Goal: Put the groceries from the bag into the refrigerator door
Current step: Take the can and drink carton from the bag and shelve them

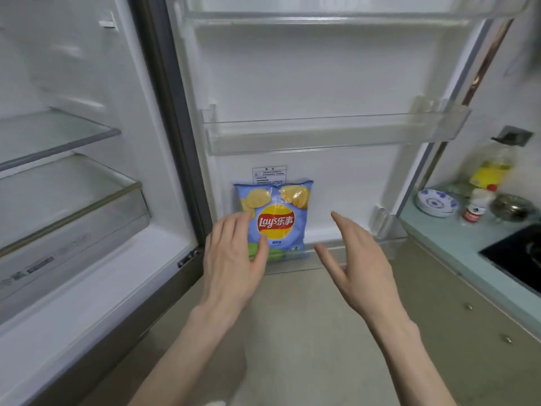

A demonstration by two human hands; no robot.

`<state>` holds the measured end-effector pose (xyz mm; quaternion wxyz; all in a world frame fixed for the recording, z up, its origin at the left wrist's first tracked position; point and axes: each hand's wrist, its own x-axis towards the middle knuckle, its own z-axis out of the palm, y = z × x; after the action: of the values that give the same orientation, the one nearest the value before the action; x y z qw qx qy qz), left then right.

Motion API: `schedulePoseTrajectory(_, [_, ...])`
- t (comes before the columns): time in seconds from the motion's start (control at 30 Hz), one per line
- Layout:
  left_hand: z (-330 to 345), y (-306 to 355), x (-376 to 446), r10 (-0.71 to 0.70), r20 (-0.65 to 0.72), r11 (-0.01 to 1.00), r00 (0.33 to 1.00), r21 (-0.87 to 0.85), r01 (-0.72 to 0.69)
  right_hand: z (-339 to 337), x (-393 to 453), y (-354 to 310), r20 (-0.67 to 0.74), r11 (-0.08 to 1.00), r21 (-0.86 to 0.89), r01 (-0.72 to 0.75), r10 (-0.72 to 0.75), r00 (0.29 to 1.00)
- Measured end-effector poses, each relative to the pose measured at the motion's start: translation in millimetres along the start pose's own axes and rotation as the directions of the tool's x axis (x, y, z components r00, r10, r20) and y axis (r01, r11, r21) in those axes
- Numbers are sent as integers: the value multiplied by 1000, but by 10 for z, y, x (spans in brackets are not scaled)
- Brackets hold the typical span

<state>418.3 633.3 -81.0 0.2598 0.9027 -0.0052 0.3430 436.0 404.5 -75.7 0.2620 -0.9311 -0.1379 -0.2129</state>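
Open refrigerator door (307,83) with a clear middle shelf (336,136) and, in its lowest shelf (328,259), a light-blue bag of potato chips (276,221) standing upright at the left end against the door's inner wall. The left hand (234,256), fingers straight, lies flat against the bag's left edge and front. The right hand (355,259), fingers spread wide and holding nothing, hangs just right of the bag, apart from it.
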Motion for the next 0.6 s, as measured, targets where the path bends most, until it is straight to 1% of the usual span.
schedulePoseTrajectory(0.07, [-5, 72, -70, 76, 8, 997, 997, -27, -76, -70, -180, 26, -77, 984, -173, 47, -61, 995])
schedulePoseTrajectory(0.1, [10, 107, -113, 121, 11, 992, 993, -41, -120, -112, -272, 42, -109, 971, -236, 45, -73, 991])
schedulePoseTrajectory(0.2, [110, 210, -293, 238, 36, 969, 971, -70, -235, -264, -595, 61, -176, 929, -369, -28, -40, 984])
schedulePoseTrajectory(0.3, [241, 365, -506, 298, 122, 952, 947, -113, -285, -427, -935, 82, -207, 873, -470, -133, 37, 978])
schedulePoseTrajectory(0.43, [338, 662, -737, 382, 204, 920, 901, -171, -352, -637, -1378, 127, -269, 809, -526, -262, 134, 954])
schedulePoseTrajectory(0.6, [412, 1147, -926, 517, 210, 847, 830, -267, -460, -947, -1923, 232, -371, 748, -531, -399, 218, 903])
